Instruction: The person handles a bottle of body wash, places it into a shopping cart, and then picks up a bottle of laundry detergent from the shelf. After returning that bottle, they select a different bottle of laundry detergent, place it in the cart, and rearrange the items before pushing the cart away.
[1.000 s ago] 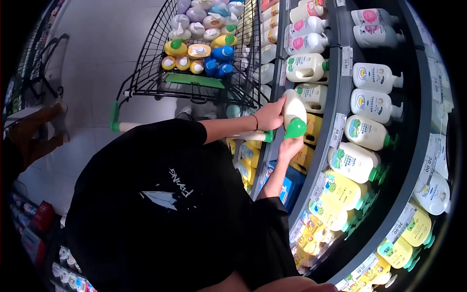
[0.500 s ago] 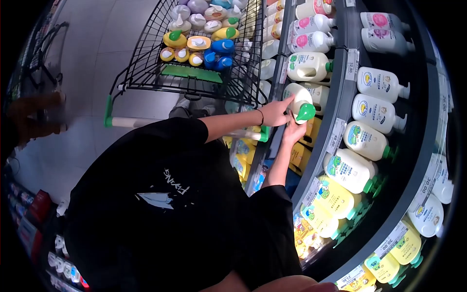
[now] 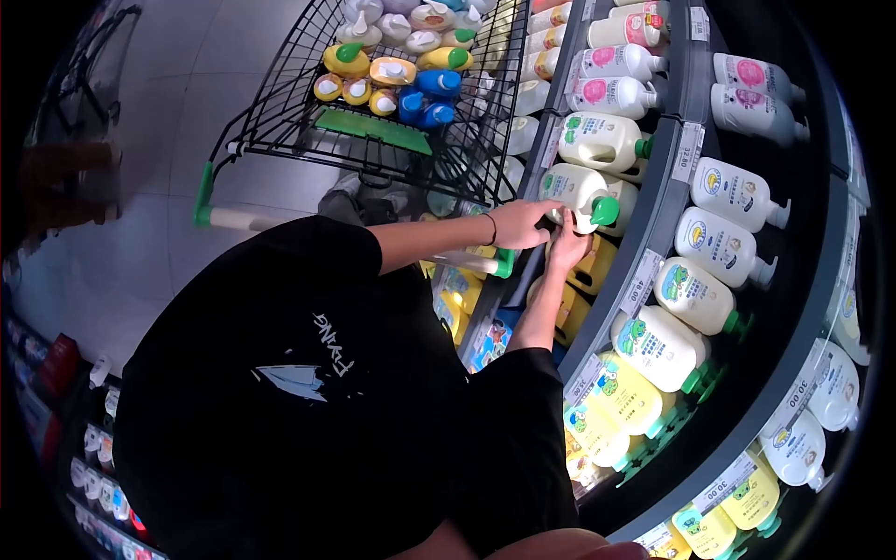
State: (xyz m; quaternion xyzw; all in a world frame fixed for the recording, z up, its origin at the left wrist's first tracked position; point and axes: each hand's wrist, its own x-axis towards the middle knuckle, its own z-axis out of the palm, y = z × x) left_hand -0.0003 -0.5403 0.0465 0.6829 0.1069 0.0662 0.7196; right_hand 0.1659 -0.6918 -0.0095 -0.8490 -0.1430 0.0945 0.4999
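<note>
A white bottle with a green cap (image 3: 571, 190) stands at the front of the shelf, its printed label facing me. My left hand (image 3: 521, 224), with a dark band at the wrist, reaches in from the left and its fingers press on the bottle's lower side. Right beside it, my right hand (image 3: 567, 248) is closed around the bottle's near side, below the green cap. The fingertips partly overlap, so some of the grip is hidden. A similar white bottle with a handle (image 3: 597, 140) stands just beyond it, and yellow bottles (image 3: 571, 313) are close to my right wrist.
A black wire shopping cart (image 3: 364, 154) with yellow, blue and white bottles stands ahead-left. Its green-ended handle (image 3: 252, 219) crosses near my left forearm. Grey shelf edges with price tags (image 3: 642, 280) run along the right, bearing several pump bottles (image 3: 719, 247). Another person's legs (image 3: 70, 191) blur at left.
The white bottle has tipped back from leaning toward me, so its label now shows and its cap points right. My left hand has shifted slightly left and its extended finger has drawn in.
</note>
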